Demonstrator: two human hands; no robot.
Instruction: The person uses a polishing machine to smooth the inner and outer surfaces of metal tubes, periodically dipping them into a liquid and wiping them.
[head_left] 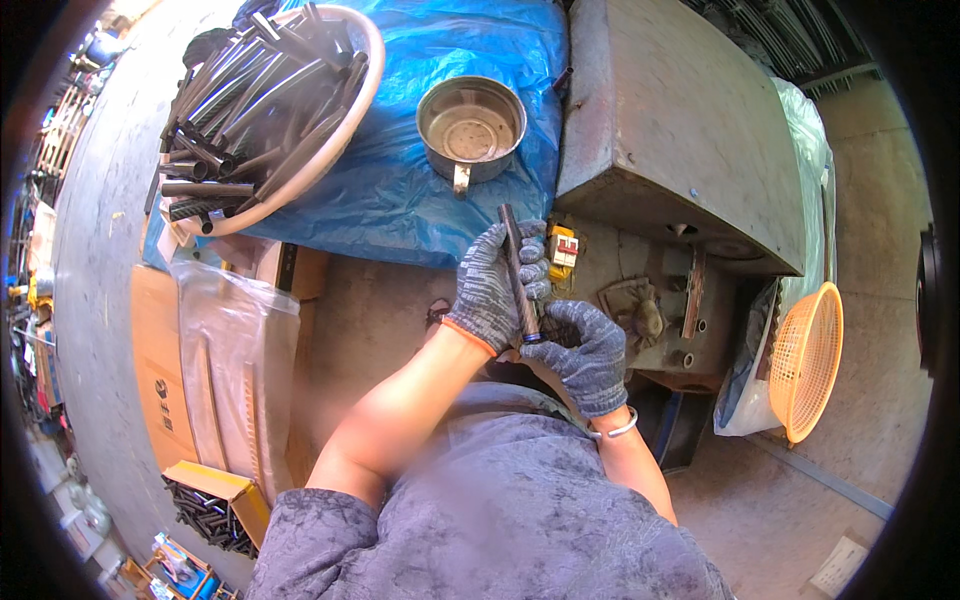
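A dark, slim tube (515,262) stands slanted in front of my body, its top end pointing away from me. My left hand (485,290), in a grey knit glove with an orange cuff, is wrapped round its middle. At the tube's near end, my gloved right hand (592,358) has its thumb and fingers closed in a pinch. A bluish band shows at that end; the right fingers partly hide it. Beyond the hands, a round metal pot (472,165) with a short handle rests on blue plastic sheeting (365,215).
A large pale basin (370,85) full of dark tubes stands at the far left. On the right is a grey metal machine housing (690,110), with a yellow switch box (562,250) beside it. An orange basket (806,362) and an open carton (245,505) of small black pieces flank me.
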